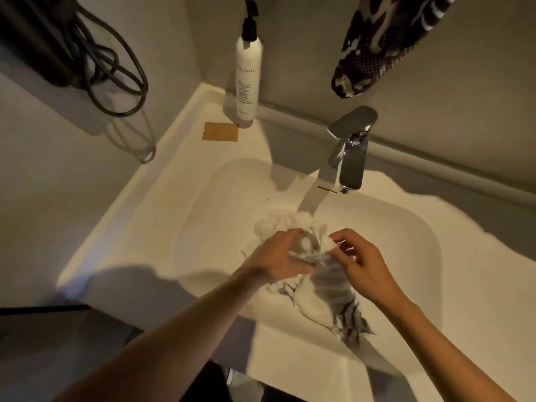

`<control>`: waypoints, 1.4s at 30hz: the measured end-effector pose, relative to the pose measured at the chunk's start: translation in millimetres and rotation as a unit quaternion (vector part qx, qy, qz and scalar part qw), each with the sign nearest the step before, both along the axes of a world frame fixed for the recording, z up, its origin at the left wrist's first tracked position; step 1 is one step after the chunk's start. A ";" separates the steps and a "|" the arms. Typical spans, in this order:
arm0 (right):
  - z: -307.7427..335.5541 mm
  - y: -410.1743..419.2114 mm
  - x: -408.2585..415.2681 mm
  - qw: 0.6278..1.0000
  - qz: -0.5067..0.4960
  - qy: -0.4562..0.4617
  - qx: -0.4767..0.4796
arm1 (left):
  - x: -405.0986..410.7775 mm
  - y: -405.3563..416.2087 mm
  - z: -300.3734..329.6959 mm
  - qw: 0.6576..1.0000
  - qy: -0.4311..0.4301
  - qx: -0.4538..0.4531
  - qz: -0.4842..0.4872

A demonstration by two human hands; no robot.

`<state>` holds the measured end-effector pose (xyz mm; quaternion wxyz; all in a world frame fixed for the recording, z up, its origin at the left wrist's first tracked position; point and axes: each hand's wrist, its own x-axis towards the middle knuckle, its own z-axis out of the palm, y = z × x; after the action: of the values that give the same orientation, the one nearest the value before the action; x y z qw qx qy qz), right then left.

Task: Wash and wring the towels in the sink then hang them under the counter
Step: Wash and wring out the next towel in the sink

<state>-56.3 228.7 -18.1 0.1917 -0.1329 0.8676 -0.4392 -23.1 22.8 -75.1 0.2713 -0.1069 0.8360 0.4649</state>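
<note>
Both hands are in the sink (406,227), bunching up a wet white towel (316,288) (dark stripes at the near end). Left hand (278,256) has a closed grip on the crumpled top, right hand (365,265) pinches it just beside. The rest trails toward the near rim, below the tap (349,152).
</note>
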 end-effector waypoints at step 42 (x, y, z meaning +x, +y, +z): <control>103.0 -37.2 8.3 0.952 -0.224 0.083 -0.193 | -42.1 11.4 327.2 0.882 0.264 0.354 0.164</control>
<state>-47.9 191.5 84.8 -0.0133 -0.0058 0.7868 -0.6170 -65.2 34.2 252.1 -0.0197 -0.0126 0.6273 0.7784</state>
